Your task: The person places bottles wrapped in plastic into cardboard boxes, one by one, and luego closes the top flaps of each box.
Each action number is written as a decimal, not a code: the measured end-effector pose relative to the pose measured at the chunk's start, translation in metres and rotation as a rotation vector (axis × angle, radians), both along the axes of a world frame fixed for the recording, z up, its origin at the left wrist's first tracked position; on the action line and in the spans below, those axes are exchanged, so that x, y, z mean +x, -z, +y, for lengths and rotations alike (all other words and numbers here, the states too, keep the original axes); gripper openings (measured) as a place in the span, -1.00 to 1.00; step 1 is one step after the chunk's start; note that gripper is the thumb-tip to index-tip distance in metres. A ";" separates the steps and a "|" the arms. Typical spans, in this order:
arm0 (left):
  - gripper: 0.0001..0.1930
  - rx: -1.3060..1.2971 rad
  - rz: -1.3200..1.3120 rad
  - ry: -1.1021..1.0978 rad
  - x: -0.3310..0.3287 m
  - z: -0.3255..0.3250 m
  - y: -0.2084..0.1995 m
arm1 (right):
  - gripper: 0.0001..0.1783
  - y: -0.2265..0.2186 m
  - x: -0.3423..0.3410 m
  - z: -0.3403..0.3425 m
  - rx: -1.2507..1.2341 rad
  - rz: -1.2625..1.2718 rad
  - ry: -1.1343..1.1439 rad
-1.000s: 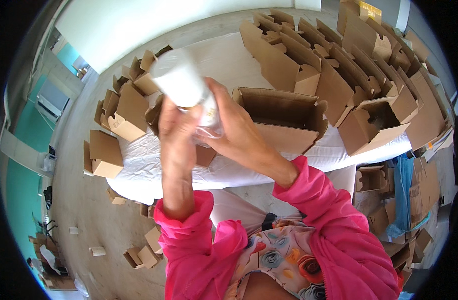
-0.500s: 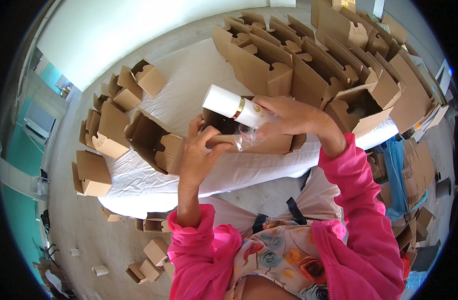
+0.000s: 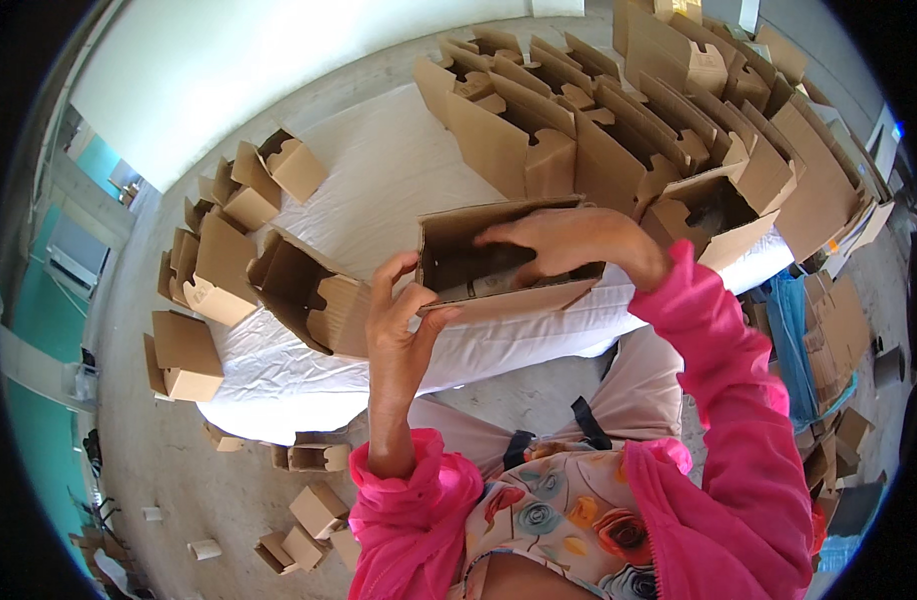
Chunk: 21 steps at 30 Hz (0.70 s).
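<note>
An open-topped brown cardboard box [image 3: 524, 298] sits in front of me on the white-covered table. My left hand [image 3: 401, 310] grips its left end, with the thumb along the near wall and the fingers at the corner. Into the top of this box reaches my right hand [image 3: 574, 243], fingers stretched and apart from the thumb. Beneath it, a pale cylindrical bottle [image 3: 476, 288] lies low inside by the near wall, mostly hidden by that wall and my hand.
Another open box [image 3: 309, 290] stands left of my left hand. Smaller cartons [image 3: 219, 262] line the table's left end. Tall open boxes [image 3: 534, 140] crowd the far right. White cloth [image 3: 369, 160] covers the tabletop. Cartons [image 3: 314, 510] lie on the floor at left.
My right hand has lowered the white bottle with the gold band from above the box into it, and its fingers have spread. My left hand stays at the box's left end.
</note>
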<state>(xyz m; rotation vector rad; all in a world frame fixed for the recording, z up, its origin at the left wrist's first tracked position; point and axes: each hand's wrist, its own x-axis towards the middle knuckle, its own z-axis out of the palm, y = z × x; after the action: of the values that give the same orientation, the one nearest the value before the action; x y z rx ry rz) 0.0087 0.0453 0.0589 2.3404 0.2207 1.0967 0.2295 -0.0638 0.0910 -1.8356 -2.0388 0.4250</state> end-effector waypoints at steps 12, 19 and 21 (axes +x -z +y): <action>-0.74 -0.237 -0.197 -0.017 -0.001 -0.002 0.043 | -0.62 0.048 -0.039 -0.087 0.788 0.474 0.462; -0.56 -0.461 -0.156 -0.074 0.007 0.002 0.045 | -0.59 0.066 -0.026 -0.053 0.819 0.425 0.526; -0.51 -0.387 -0.115 -0.152 0.012 0.006 0.041 | -0.57 0.062 -0.022 -0.047 0.781 0.563 0.593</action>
<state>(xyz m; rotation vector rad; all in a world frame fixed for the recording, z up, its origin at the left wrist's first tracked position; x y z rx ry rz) 0.0212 0.0517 0.0181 1.9364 0.5263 1.1399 0.2078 -0.1106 0.0289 -1.4764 -0.9955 -0.0405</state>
